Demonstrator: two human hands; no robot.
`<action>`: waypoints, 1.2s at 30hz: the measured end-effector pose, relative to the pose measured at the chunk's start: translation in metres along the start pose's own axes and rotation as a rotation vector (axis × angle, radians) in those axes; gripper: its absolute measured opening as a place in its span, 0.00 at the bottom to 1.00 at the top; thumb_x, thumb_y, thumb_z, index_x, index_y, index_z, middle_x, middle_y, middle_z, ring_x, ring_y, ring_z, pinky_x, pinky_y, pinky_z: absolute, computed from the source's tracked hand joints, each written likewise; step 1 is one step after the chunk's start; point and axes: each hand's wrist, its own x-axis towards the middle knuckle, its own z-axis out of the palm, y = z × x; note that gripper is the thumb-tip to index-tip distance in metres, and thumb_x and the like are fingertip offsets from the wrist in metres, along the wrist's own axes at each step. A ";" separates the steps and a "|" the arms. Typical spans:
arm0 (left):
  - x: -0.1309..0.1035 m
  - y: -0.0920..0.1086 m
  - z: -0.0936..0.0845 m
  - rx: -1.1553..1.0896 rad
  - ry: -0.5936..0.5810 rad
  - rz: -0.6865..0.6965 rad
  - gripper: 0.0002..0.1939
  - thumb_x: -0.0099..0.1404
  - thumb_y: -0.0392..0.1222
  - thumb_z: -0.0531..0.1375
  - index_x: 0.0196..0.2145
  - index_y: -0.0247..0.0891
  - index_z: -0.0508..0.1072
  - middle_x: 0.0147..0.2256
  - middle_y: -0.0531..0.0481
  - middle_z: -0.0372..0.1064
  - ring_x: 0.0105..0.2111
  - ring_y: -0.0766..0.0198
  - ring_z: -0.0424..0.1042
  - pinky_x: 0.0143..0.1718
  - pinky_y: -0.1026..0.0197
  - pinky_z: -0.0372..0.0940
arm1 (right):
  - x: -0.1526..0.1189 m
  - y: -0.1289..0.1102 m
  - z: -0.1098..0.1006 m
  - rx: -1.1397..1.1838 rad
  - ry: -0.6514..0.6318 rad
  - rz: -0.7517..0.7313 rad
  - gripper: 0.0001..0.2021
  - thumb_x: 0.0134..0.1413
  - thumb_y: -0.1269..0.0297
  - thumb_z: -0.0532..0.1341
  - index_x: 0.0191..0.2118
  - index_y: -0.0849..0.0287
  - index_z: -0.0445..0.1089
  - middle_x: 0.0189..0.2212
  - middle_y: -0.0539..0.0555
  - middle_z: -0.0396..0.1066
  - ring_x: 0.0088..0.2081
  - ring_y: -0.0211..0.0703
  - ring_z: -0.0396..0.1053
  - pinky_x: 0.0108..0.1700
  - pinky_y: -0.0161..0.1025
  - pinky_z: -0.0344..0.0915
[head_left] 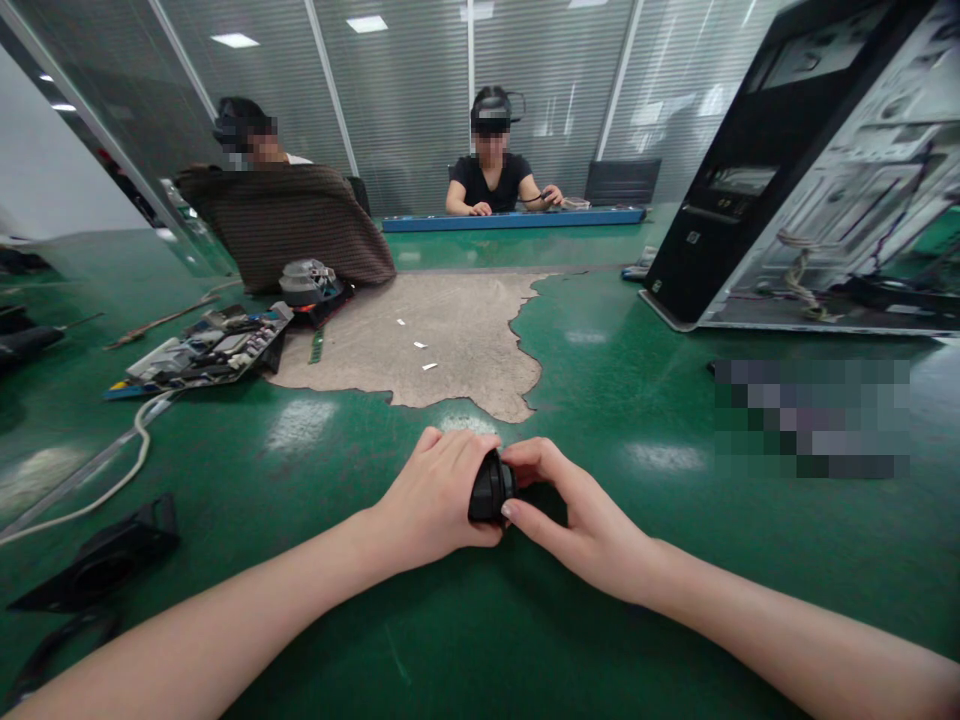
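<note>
Just above the table, a small black part [488, 490] with angled faces and a rounded, greyish right side sits between my hands; its exact kind does not show. My left hand [442, 490] is closed around its left side, the fingers over the top and the thumb side below. From the right, my right hand [574, 515] pinches the rounded side with thumb and index finger. The other right fingers curl behind, partly hidden.
Circuit boards [210, 345], a heatsink fan [309, 283] and a pale cable [142, 430] lie left on the green table [600, 400]. Nearer are black plastic pieces [112, 555]. An opened computer case [720, 200] stands right, beside a blurred-out object [817, 415]. A co-worker [491, 170] sits opposite.
</note>
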 end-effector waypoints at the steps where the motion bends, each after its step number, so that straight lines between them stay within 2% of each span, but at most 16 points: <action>1: 0.000 0.000 0.000 0.002 -0.001 -0.001 0.29 0.45 0.42 0.60 0.45 0.37 0.57 0.38 0.47 0.66 0.38 0.53 0.65 0.38 0.54 0.52 | 0.000 0.000 -0.001 -0.015 0.012 -0.023 0.13 0.51 0.71 0.57 0.44 0.56 0.59 0.39 0.55 0.64 0.41 0.43 0.64 0.44 0.44 0.64; 7: 0.001 0.000 0.001 -0.001 0.019 0.008 0.27 0.45 0.42 0.60 0.44 0.38 0.57 0.38 0.47 0.66 0.38 0.54 0.65 0.37 0.54 0.52 | 0.000 0.003 -0.001 -0.043 0.076 -0.110 0.05 0.52 0.68 0.57 0.36 0.55 0.62 0.41 0.55 0.63 0.44 0.44 0.63 0.45 0.45 0.63; 11: 0.000 0.000 0.001 -0.006 0.009 0.002 0.28 0.45 0.42 0.60 0.45 0.38 0.57 0.39 0.47 0.66 0.38 0.54 0.65 0.38 0.54 0.52 | 0.001 0.006 0.001 -0.002 0.078 -0.027 0.10 0.51 0.69 0.58 0.40 0.55 0.60 0.39 0.54 0.64 0.42 0.43 0.64 0.45 0.45 0.64; 15: 0.000 0.000 0.001 -0.005 0.009 0.001 0.29 0.45 0.42 0.60 0.46 0.37 0.56 0.39 0.47 0.66 0.39 0.53 0.65 0.38 0.54 0.52 | 0.002 0.004 0.002 0.069 0.027 0.053 0.15 0.51 0.70 0.57 0.45 0.57 0.57 0.39 0.54 0.64 0.41 0.42 0.65 0.45 0.44 0.65; 18: 0.001 0.000 0.001 0.002 0.004 0.001 0.29 0.45 0.42 0.60 0.45 0.37 0.57 0.38 0.47 0.66 0.38 0.53 0.65 0.38 0.54 0.52 | 0.002 0.002 0.001 0.073 0.006 0.026 0.13 0.51 0.70 0.57 0.43 0.57 0.58 0.39 0.54 0.64 0.41 0.42 0.65 0.44 0.43 0.66; 22: 0.001 0.001 0.000 0.001 -0.001 0.006 0.28 0.45 0.42 0.60 0.45 0.37 0.56 0.39 0.47 0.66 0.38 0.54 0.65 0.38 0.54 0.52 | 0.000 0.000 -0.002 0.001 0.042 -0.061 0.12 0.48 0.73 0.59 0.40 0.56 0.60 0.41 0.55 0.62 0.44 0.44 0.62 0.46 0.44 0.63; 27: 0.001 0.001 0.001 0.003 0.006 0.007 0.27 0.45 0.42 0.60 0.44 0.37 0.57 0.38 0.48 0.66 0.38 0.54 0.65 0.37 0.55 0.52 | 0.001 0.005 -0.001 -0.005 0.062 -0.075 0.06 0.51 0.70 0.57 0.36 0.56 0.61 0.41 0.54 0.62 0.45 0.43 0.62 0.47 0.44 0.61; 33: 0.000 -0.001 0.002 0.009 0.012 0.010 0.29 0.45 0.43 0.60 0.46 0.36 0.56 0.39 0.47 0.66 0.38 0.54 0.65 0.37 0.54 0.51 | 0.002 0.005 0.002 0.095 0.002 0.043 0.14 0.52 0.71 0.57 0.45 0.57 0.56 0.39 0.53 0.64 0.41 0.41 0.64 0.45 0.42 0.64; 36: 0.001 -0.001 0.002 0.014 0.012 0.012 0.29 0.45 0.43 0.60 0.45 0.36 0.56 0.38 0.47 0.65 0.38 0.54 0.65 0.37 0.54 0.51 | 0.002 0.003 0.002 0.101 -0.028 0.033 0.15 0.51 0.72 0.57 0.45 0.57 0.56 0.39 0.53 0.63 0.42 0.41 0.64 0.46 0.42 0.64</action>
